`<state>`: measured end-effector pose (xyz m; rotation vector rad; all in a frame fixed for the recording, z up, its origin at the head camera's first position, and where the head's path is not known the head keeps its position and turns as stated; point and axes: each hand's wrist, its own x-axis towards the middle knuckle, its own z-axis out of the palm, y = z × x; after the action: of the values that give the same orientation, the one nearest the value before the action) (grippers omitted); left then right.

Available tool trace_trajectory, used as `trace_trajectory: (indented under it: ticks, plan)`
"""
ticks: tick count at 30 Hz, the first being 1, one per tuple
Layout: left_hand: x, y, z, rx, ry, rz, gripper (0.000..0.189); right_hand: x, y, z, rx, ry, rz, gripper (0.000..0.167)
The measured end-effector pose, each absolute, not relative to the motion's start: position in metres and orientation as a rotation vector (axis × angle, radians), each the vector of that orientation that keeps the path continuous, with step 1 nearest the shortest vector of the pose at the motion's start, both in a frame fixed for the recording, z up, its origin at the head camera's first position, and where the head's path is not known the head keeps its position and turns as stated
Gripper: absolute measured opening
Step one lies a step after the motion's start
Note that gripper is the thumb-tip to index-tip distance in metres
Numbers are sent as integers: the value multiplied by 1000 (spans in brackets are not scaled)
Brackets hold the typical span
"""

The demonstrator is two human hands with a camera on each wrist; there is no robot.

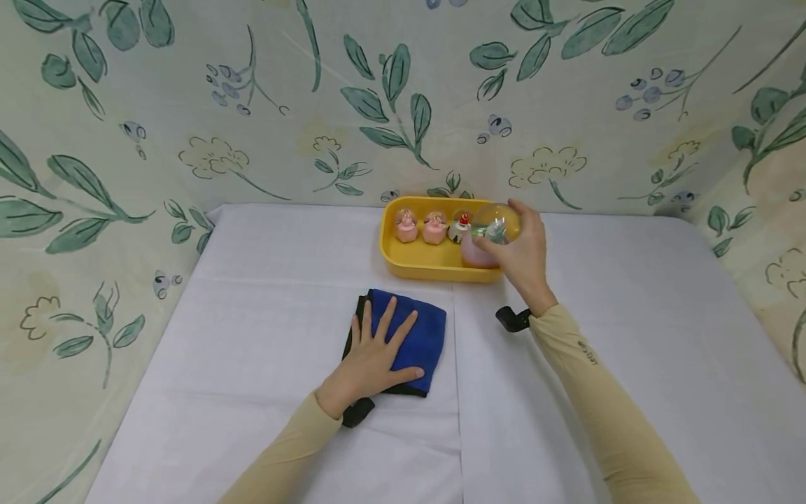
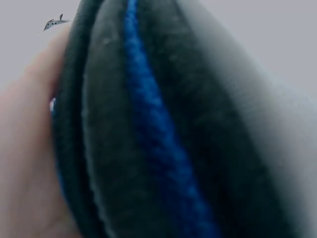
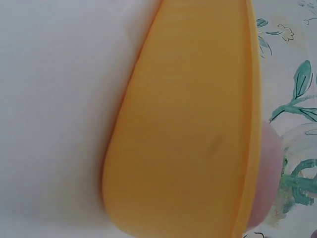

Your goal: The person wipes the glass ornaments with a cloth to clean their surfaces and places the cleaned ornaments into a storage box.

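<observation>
My left hand [image 1: 371, 364] lies with fingers spread on a folded blue cloth [image 1: 429, 336] that has dark edging. Close up in the left wrist view are the layered dark and blue folds of the cloth [image 2: 158, 134]. At the right end of the yellow tray [image 1: 415, 271], my right hand [image 1: 527, 255] grips a globe [image 1: 476, 253] with a pink base and a clear dome; a green shape shows inside. From the right wrist, the globe's pink base [image 3: 267, 173] rises past the tray's rim, and the fingers are not visible there.
Two small pink domed figures [image 1: 406, 227] and a white one with a red top [image 1: 462, 227] stand in the tray, left of the globe. Behind the white-covered table [image 1: 283, 259] hangs a leaf-patterned cloth [image 1: 277, 140].
</observation>
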<state>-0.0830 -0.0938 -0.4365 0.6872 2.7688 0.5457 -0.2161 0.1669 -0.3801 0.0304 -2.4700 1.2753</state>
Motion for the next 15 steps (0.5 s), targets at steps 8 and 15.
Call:
trace_trajectory:
  ticks: [8, 15]
  plan:
    - [-82, -93, -438, 692, 2768, 553, 90, -217, 167, -390, 39, -2565, 1228, 85]
    - [-82, -93, -439, 686, 2776, 546, 90, -217, 166, -396, 44, -2594, 1210, 87]
